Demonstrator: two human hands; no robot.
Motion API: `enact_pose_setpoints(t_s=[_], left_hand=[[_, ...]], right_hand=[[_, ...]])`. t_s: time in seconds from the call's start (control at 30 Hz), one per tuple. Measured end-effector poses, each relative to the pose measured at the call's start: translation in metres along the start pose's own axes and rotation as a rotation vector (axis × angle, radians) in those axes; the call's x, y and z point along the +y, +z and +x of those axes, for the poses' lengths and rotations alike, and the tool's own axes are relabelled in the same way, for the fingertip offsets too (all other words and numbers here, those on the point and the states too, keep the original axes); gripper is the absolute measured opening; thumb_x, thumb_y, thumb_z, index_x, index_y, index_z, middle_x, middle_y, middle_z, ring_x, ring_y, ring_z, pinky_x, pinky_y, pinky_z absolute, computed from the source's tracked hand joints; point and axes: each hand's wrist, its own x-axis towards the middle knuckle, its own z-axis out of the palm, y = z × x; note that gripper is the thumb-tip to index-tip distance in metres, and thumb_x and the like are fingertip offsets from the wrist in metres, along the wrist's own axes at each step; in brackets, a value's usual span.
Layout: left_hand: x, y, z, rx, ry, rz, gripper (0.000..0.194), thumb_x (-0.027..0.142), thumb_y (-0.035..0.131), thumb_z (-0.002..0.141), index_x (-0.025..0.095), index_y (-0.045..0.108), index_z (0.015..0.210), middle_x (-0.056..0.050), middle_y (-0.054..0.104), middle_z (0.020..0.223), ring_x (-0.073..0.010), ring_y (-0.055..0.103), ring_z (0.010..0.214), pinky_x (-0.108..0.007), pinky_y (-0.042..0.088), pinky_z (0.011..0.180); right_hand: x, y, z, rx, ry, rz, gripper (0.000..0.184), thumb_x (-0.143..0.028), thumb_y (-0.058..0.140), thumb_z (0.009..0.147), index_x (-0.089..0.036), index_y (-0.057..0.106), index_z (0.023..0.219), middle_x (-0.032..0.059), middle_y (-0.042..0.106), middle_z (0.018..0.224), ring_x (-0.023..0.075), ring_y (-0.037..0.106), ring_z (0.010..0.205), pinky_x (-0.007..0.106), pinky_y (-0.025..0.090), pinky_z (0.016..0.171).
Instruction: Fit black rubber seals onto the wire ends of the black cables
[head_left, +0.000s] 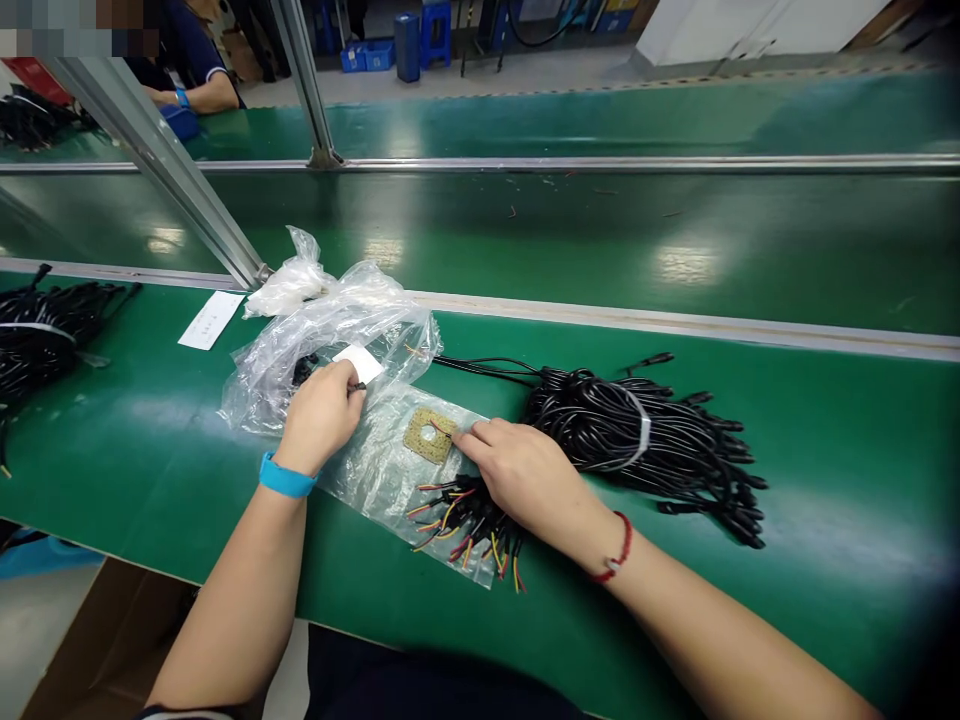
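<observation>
My left hand (322,415), with a blue wristband, pinches a small black part (361,386) beside the opening of a clear plastic bag (367,310) that has black pieces inside. My right hand (521,470) is closed at the fingertips on a thin wire, whose end lies over a tan square sponge (420,447) with a hole in its middle. The sponge rests on a flat clear plastic bag (382,475). Below my right hand lies a cluster of short black cables (476,510) with bared red and yellow wire ends, partly hidden by the hand.
A tied bundle of black cables (600,420) lies on the green table at right, another bundle (37,335) at far left. A white paper slip (211,320) lies near a metal post (187,190). Beyond the rail, another person's arm (210,95) rests at a bench.
</observation>
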Motion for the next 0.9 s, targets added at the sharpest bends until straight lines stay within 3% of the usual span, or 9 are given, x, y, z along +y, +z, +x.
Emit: enact_pose_setpoints(t_s=[0.13,0.27,0.4,0.6,0.73,0.9], left_hand=[[0.006,-0.003,-0.003,0.123,-0.033,-0.178,0.009,0.02,0.05,0.081,0.019,0.051,0.09,-0.003,0.059,0.075,-0.0202,0.057,0.071,-0.031,0.042,0.064],[0.021,-0.004,-0.008,0.168,0.08,-0.29,0.011,0.016,0.048,0.082,0.018,0.053,0.092,-0.005,0.061,0.085,-0.0198,0.058,0.081,-0.033,0.044,0.075],[0.035,-0.002,-0.012,0.112,0.115,-0.472,0.009,0.017,0.05,0.083,0.017,0.055,0.09,-0.005,0.062,0.089,-0.0187,0.058,0.085,-0.031,0.045,0.076],[0.041,0.006,-0.014,0.001,0.108,-0.994,0.011,0.016,0.059,0.079,0.018,0.058,0.09,-0.004,0.061,0.088,-0.0154,0.058,0.084,-0.029,0.047,0.079],[0.044,0.007,-0.015,-0.117,0.032,-1.216,0.026,0.019,0.06,0.08,0.018,0.06,0.106,-0.005,0.064,0.094,-0.0152,0.061,0.086,-0.03,0.049,0.082],[0.05,0.006,-0.018,-0.188,-0.033,-1.287,0.018,0.022,0.062,0.079,0.016,0.065,0.096,-0.006,0.067,0.092,-0.0161,0.064,0.083,-0.03,0.051,0.08]], right_hand=[[-0.003,-0.003,0.009,-0.043,0.034,-0.067,0.022,-0.003,0.048,0.084,-0.017,0.064,0.086,0.005,0.06,0.078,0.0143,0.051,0.066,0.026,0.032,0.056],[0.0,-0.005,0.012,-0.098,0.078,-0.043,0.02,-0.001,0.048,0.082,-0.016,0.063,0.082,0.0036,0.062,0.073,0.0141,0.054,0.064,0.026,0.03,0.055],[0.001,-0.006,0.013,-0.1,0.099,-0.058,0.017,-0.005,0.05,0.082,-0.016,0.06,0.088,0.002,0.063,0.071,0.0147,0.057,0.06,0.028,0.026,0.051],[0.001,-0.002,0.014,-0.055,0.045,-0.067,0.018,-0.006,0.048,0.084,-0.017,0.062,0.082,0.0019,0.059,0.067,0.0122,0.053,0.057,0.027,0.027,0.051],[0.0,-0.011,0.005,0.117,0.078,0.142,0.018,-0.011,0.046,0.088,-0.017,0.063,0.088,0.0025,0.059,0.073,0.0132,0.055,0.067,0.024,0.037,0.058],[-0.001,-0.032,-0.013,0.479,0.17,0.499,0.013,-0.017,0.049,0.089,-0.017,0.062,0.092,0.002,0.057,0.073,0.012,0.053,0.065,0.023,0.042,0.06]])
